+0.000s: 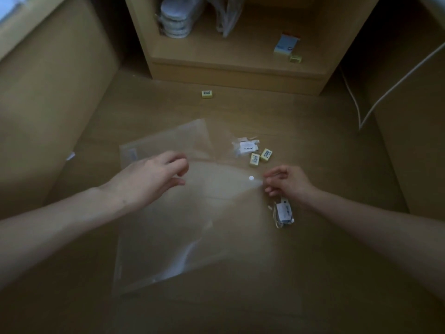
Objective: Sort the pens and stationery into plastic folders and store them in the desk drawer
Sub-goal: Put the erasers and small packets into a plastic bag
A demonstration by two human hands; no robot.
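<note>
The grip of the right hand is closed: its fingers are curled around a small clear packet with a white label, which hangs below the palm, while the fingertips pinch the right edge of the flap of a clear plastic folder. A white snap button sits on that flap just left of the fingertips. The left hand reaches over the upper left part of the same folder with its fingers loosely bent; whether they touch the plastic I cannot tell, and they hold nothing that shows. The folder lies flat on the wooden floor, and a second clear folder lies partly beneath it, reaching farther away. Just beyond the right hand lie another clear packet and two small yellow boxes with barcodes, close together on the floor. A third yellow box lies alone farther off, near the base of a low wooden shelf unit. On that shelf stand a blue-and-white box, a further yellow box, and some wrapped round items that are too blurred to name. A white cable hangs at the right.
</note>
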